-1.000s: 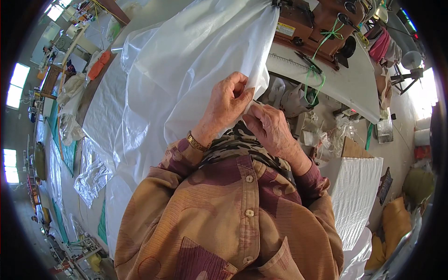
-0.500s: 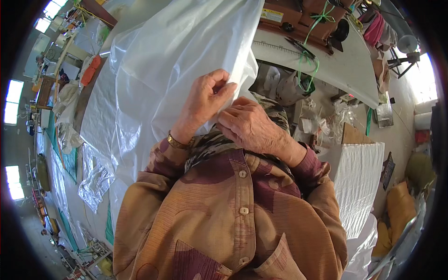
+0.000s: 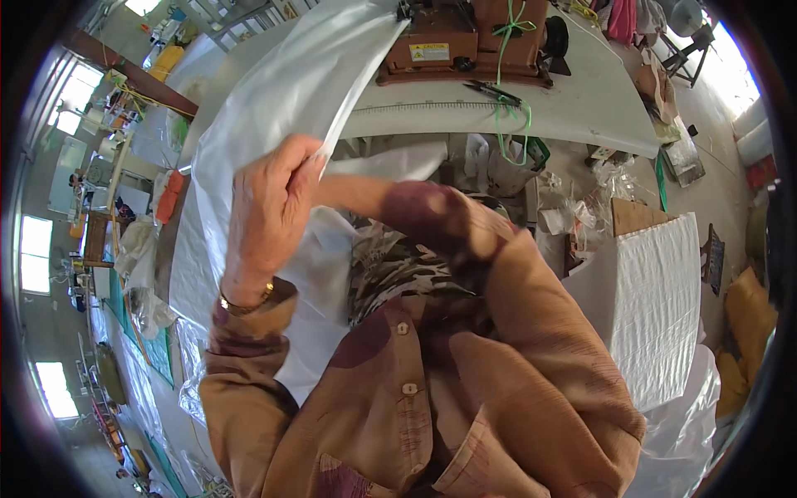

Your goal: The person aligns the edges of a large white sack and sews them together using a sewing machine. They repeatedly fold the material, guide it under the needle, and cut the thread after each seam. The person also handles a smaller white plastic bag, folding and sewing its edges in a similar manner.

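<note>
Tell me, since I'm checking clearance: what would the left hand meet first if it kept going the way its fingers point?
Probably only more of the white plastic sheet that the left hand already grips; depth is unclear.

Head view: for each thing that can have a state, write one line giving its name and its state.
White plastic sheet: lifted, gripped at its edge.
Left hand: closed on the sheet.
Right hand: hidden behind the left hand.
White sack stack: lying flat.
Sewing machine: standing on the table.
</note>
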{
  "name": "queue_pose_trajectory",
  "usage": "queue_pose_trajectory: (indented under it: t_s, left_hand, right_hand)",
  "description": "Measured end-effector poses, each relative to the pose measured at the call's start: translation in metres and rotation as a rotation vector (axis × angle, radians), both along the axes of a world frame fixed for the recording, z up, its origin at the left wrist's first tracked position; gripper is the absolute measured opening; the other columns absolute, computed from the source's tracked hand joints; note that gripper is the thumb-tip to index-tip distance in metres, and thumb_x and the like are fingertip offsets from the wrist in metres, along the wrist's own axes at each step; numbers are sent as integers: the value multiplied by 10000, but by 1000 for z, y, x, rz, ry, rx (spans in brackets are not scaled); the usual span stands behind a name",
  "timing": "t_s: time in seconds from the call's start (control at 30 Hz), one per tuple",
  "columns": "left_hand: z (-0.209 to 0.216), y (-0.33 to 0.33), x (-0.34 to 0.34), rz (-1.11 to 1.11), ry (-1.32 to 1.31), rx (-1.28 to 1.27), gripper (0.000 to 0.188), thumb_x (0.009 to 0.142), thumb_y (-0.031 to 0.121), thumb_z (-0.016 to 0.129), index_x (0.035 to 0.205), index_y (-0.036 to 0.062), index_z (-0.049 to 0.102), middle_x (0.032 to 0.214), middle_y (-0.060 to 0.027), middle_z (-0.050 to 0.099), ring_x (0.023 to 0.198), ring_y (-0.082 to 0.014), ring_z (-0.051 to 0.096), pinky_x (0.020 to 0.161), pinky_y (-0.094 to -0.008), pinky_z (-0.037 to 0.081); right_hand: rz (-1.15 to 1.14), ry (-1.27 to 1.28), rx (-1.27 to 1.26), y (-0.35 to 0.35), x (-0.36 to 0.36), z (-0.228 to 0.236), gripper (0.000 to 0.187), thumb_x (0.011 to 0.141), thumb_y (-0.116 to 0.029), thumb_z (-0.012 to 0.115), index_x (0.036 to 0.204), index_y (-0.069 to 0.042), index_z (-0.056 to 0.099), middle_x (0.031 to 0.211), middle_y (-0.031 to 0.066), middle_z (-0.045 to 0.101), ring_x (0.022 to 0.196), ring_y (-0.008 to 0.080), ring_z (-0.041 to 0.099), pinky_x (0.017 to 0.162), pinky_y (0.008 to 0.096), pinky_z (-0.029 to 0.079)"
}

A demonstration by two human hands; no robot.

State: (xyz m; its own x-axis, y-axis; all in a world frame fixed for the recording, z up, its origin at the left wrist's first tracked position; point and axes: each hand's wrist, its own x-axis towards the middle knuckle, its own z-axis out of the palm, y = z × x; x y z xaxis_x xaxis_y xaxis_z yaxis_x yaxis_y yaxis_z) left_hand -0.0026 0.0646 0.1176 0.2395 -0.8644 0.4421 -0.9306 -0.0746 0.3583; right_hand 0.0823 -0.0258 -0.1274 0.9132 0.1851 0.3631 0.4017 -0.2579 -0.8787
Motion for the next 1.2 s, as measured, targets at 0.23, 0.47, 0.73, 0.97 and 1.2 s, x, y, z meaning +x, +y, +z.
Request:
queue_pose_trajectory:
  t_s: [0.23, 0.47, 0.73, 0.97, 1.2]
  left_hand:
    - [1, -5, 9, -189, -457, 329, 111, 852, 64, 535, 934, 38, 606, 732, -167, 566, 705, -369, 601, 633, -490, 459]
    - [-168, 16, 28, 8, -221, 203, 275, 827, 28, 564, 1098, 18, 611, 978, -155, 684, 906, -331, 674, 758, -430, 535]
    - [-221, -4, -1, 190, 92, -123, 203, 836, -1, 617, 1039, 8, 628, 920, -163, 668, 837, -345, 665, 715, -418, 521]
    - [-225, 0, -8, 300, 564, -253, 140, 914, -8, 618, 1051, 1, 645, 864, -130, 652, 668, -252, 629, 633, -341, 488]
    - [-214, 0, -23, 351, 962, -368, 296, 893, -56, 592, 1167, 44, 642, 855, -106, 629, 634, -181, 560, 630, -284, 456]
  right_hand:
    - [-1, 54, 54, 29, 31, 6, 535, 894, -217, 659, 1363, -42, 471, 1343, 196, 536, 1297, 331, 501, 1082, 401, 396]
    - [-122, -182, 176, -10, -94, -45, 395, 878, -180, 662, 1244, -54, 583, 1236, 182, 604, 1240, 305, 551, 1031, 395, 445]
    - [-273, -61, -708, -98, -164, 19, 129, 846, -86, 644, 954, -51, 705, 884, 130, 691, 861, 344, 669, 758, 426, 546]
    - [-262, -181, -623, -104, -159, 46, 119, 870, -152, 676, 870, -34, 654, 849, 123, 661, 833, 317, 654, 758, 427, 521]
    - [-399, -516, -1000, -118, -148, 90, 165, 814, -171, 735, 947, -123, 650, 995, 2, 638, 1070, 217, 583, 1014, 473, 403]
